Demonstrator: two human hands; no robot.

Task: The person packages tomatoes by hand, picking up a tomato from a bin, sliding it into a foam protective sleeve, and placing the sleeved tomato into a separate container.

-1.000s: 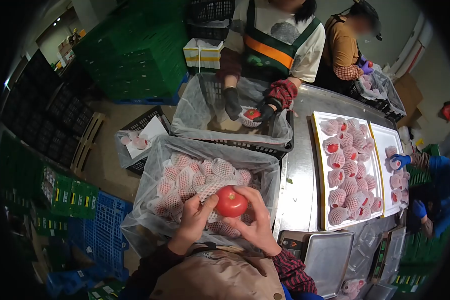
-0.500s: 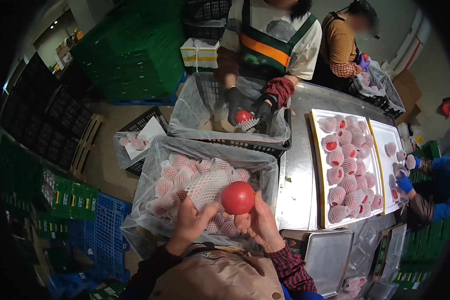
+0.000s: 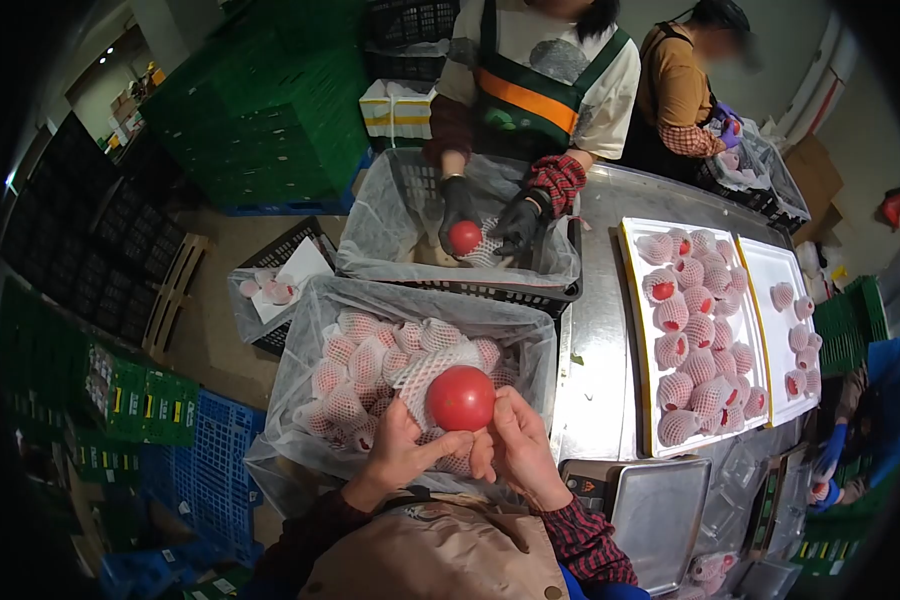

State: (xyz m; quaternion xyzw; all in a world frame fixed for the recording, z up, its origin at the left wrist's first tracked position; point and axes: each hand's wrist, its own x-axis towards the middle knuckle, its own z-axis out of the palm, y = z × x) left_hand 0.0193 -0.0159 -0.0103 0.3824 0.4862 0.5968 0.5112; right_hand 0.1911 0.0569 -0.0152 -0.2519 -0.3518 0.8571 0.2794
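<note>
A round red tomato is between my hands, bare on the side facing me. White foam netting sits behind and to the left of it. My left hand is closed on the tomato and netting from the lower left, thumb along the tomato's underside. My right hand touches the tomato's right side, its fingers pinched together; what is between them is too small to tell. Beneath is a plastic-lined crate of net-wrapped fruit.
Across from me a person's black-gloved hands hold a red fruit over another lined crate. Trays of net-wrapped fruit lie on the metal table. A metal tray is at lower right.
The tomato has moved slightly left, in front of the netting, and my right hand's fingers have drawn together. The opposite person's fruit moved left. The blue-gloved person at right pulled back from the tray.
</note>
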